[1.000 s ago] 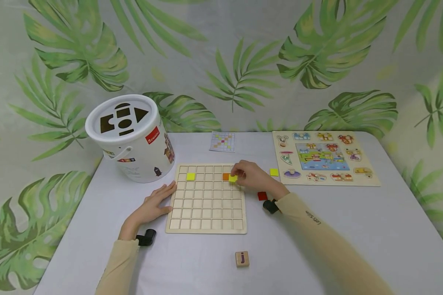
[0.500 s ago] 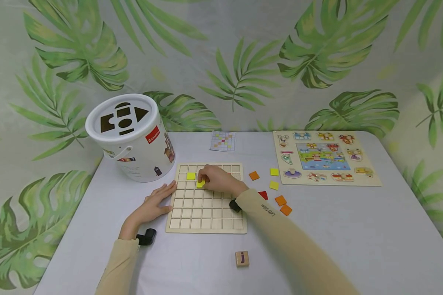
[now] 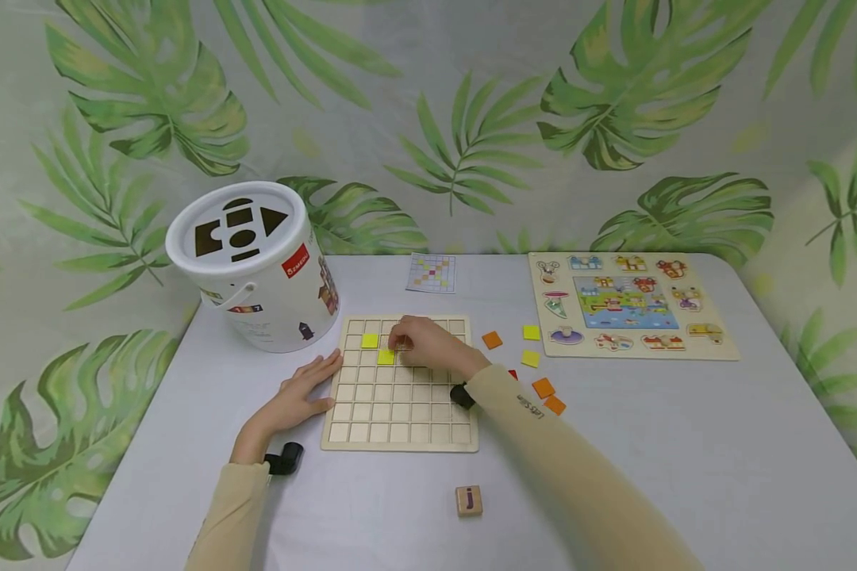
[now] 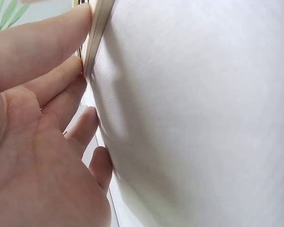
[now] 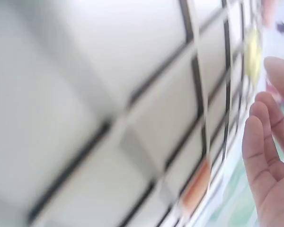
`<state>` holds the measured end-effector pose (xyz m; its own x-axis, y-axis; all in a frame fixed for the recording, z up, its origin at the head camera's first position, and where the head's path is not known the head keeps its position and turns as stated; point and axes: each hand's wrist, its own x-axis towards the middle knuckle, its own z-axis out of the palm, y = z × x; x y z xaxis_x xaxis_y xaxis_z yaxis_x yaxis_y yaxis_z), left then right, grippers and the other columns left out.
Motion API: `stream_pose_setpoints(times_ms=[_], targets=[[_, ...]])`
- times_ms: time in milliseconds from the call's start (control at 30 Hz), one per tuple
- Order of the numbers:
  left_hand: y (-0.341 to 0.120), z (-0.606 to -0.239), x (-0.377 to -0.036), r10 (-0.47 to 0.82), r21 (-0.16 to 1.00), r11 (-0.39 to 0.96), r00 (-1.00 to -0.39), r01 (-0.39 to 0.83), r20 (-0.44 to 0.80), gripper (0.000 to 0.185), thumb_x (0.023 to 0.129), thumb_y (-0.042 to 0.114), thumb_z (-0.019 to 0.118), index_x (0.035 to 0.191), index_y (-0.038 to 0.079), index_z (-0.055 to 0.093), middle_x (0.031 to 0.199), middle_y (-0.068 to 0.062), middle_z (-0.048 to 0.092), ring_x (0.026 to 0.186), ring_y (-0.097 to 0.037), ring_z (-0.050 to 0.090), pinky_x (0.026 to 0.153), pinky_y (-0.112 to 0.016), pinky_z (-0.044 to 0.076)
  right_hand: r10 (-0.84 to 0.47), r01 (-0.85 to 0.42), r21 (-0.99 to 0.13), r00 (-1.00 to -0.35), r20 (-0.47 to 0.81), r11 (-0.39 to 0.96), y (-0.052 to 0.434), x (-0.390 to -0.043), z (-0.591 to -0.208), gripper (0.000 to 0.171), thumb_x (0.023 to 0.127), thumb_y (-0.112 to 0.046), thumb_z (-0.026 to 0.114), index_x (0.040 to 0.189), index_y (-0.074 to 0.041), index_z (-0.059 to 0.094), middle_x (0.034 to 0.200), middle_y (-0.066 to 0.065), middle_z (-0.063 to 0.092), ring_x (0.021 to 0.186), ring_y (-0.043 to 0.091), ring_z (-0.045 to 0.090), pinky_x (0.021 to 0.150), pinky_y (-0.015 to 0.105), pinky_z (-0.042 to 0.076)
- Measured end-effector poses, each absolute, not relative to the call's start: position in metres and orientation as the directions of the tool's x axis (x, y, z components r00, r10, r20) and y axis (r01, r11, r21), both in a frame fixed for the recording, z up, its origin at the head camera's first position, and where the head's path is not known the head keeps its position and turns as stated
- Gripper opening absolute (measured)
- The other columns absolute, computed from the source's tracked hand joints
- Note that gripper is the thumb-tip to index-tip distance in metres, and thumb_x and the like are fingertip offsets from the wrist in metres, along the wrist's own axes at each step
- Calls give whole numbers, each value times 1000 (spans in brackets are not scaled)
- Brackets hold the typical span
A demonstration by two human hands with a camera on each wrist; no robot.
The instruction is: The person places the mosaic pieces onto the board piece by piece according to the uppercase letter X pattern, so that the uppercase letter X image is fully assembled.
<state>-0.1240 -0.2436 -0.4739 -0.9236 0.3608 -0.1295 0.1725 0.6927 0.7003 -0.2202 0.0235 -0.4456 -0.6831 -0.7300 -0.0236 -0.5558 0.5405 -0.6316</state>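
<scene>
A wooden grid board (image 3: 398, 432) lies on the table, and one yellow tile (image 3: 370, 341) sits in a cell near its upper left. Diagonally below that is a second yellow tile (image 3: 386, 358), flat in its cell. Just right of this tile, my right hand (image 3: 432, 345) hovers over the board with bent fingers, holding nothing visible. The right wrist view shows thumb and fingers apart, with an orange tile (image 5: 197, 189) set in the grid; the hand covers that tile in the head view. My left hand (image 3: 296, 400) touches the board's left edge with extended fingers (image 4: 61, 40).
Right of the board lie loose orange (image 3: 492, 339) and yellow tiles (image 3: 531, 333), plus a red tile partly behind my sleeve. A white bucket (image 3: 271, 309) stands back left. Behind are a pattern card (image 3: 431, 274) and a peg puzzle (image 3: 632, 305). A letter block (image 3: 468, 500) lies in front.
My right hand carried a yellow tile left from the board's right side, set it into a cell, let go and drew slightly right. The left hand stayed still.
</scene>
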Motion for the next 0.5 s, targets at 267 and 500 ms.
stream_pose_setpoints(times_ms=[267,500], targets=[[-243,-474,-123,352,693,702,-926,167,-134,68,88,7,64,148,3,32,157,-10,20,142,-38,11,102,-68,7,-615,-397,-769,-789,5,502,108,-230,-445,16,84,2,66,100,-1,67,95,8,64,86,19,56,79,32,50],[-242,-472,-124,355,694,701,-924,164,-140,69,88,7,64,148,4,31,157,-11,20,142,-39,10,102,-68,8,-523,-342,-761,-852,4,552,164,-228,-454,20,83,5,65,102,-1,67,99,8,66,92,23,57,83,39,49]])
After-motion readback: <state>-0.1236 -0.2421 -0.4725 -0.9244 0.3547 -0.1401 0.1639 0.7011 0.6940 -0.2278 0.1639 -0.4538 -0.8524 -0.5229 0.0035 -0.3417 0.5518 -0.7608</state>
